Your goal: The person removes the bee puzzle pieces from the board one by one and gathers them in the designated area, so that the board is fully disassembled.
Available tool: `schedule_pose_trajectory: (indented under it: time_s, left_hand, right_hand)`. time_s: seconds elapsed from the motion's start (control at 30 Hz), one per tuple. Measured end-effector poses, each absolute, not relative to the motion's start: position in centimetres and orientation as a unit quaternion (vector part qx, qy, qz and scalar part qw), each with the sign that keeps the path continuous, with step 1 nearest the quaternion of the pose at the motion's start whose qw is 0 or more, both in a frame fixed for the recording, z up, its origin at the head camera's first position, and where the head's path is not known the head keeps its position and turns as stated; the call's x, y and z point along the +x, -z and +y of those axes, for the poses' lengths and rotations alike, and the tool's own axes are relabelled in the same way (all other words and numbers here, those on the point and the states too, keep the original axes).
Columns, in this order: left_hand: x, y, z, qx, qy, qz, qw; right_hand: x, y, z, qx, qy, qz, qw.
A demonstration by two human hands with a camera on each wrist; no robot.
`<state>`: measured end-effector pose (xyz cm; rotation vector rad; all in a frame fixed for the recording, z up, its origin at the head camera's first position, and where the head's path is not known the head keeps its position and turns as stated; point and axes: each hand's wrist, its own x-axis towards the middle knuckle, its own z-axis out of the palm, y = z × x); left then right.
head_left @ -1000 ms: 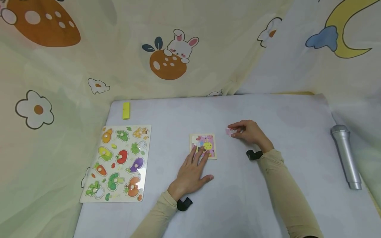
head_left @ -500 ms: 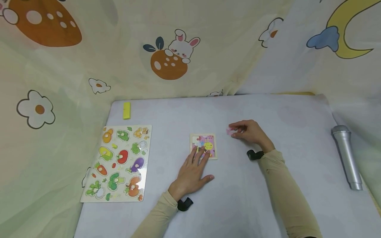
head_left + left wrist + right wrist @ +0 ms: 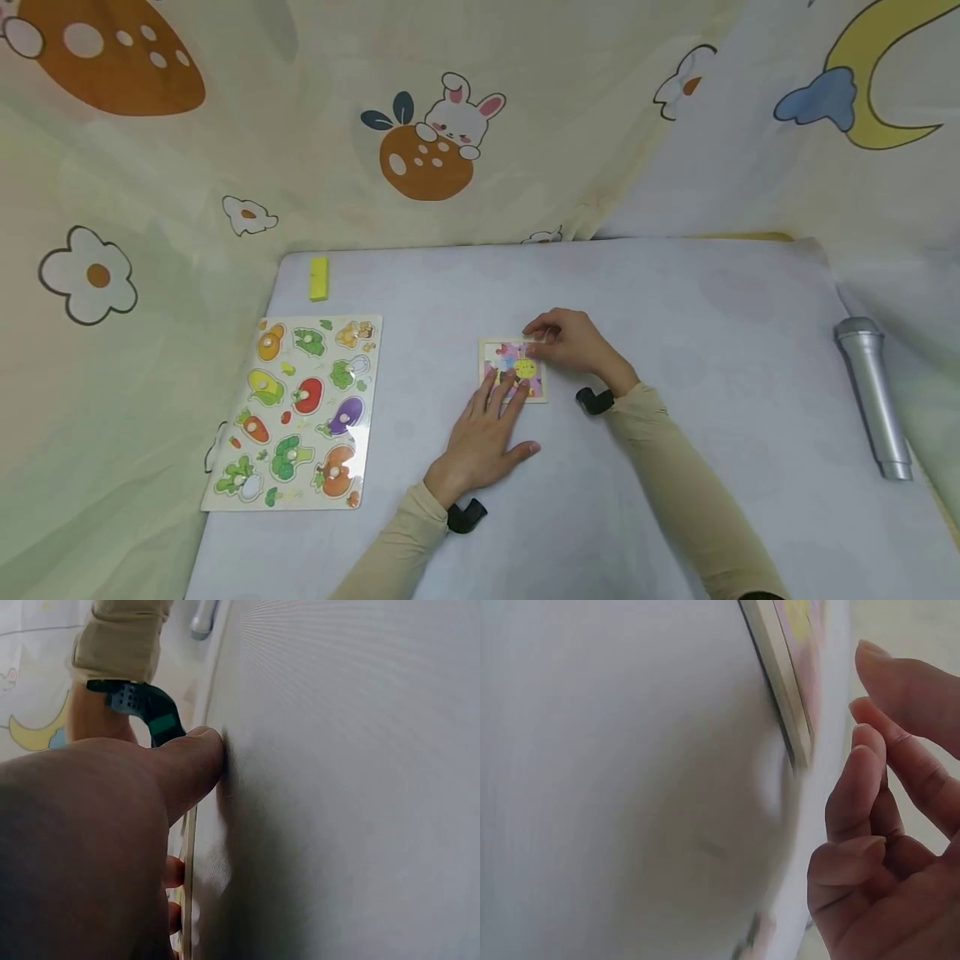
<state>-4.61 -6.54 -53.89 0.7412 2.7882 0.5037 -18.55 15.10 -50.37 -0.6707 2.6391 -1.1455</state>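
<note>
A small square jigsaw puzzle, pink and yellow in a pale frame, lies mid-table. My left hand lies flat with its fingertips on the puzzle's lower part, thumb spread aside. Over the puzzle's upper right corner is my right hand. In the right wrist view its fingers bend loosely; the thumb and index tips are apart with nothing visible between them. A blurred pinkish shape shows low in that view, possibly the puzzle piece; in the head view the piece's former spot is covered by the right hand.
A vegetable knob-puzzle board lies at the left, a yellow block behind it. At the right edge is a silver microphone-like cylinder. A printed curtain hangs along the table's back.
My right hand has moved left from the loose pink puzzle piece, where its fingertips were, to the puzzle's upper right corner. The left hand has stayed on the puzzle.
</note>
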Motion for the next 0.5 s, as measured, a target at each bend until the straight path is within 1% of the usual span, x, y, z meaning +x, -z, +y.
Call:
schedule_pose_trajectory:
  time_s: [0.23,0.5]
  left_hand:
    - [-4.6,54.1,-6.6,0.251,-0.158,0.948,0.112]
    - [-4.7,53.7,-6.6,0.251,-0.159,0.948,0.114]
  right_hand:
    - [-18.5,50.6,12.3,-0.255,0.374,0.882,0.128]
    - [-18.7,50.1,11.0,-0.277,0.349,0.883,0.15]
